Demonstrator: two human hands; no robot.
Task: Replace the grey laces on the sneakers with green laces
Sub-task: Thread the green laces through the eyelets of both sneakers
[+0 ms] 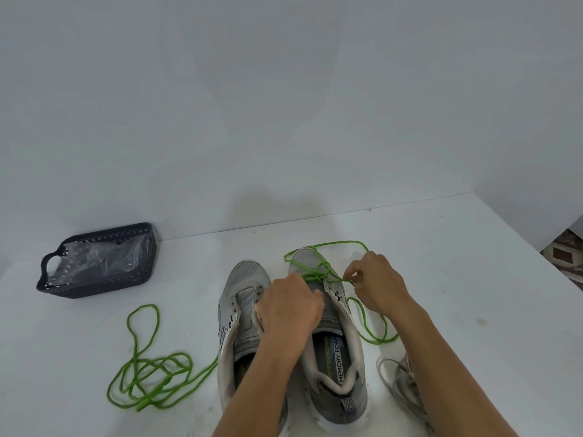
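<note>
Green lace (317, 272) crosses the right sneaker (331, 335) at centre; your right hand (377, 283) pinches its strand, your left hand (288, 310) grips that sneaker's tongue area. Grey laces (399, 383) lie near right.

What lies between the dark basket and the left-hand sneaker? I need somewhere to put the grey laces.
In the head view, only the loose green lace lies there, on the white table.

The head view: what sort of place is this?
Probably a plain indoor recording corner, not a lived-in room: a bare white table set against blank white walls, with a strip of patterned floor at the right edge.
</note>
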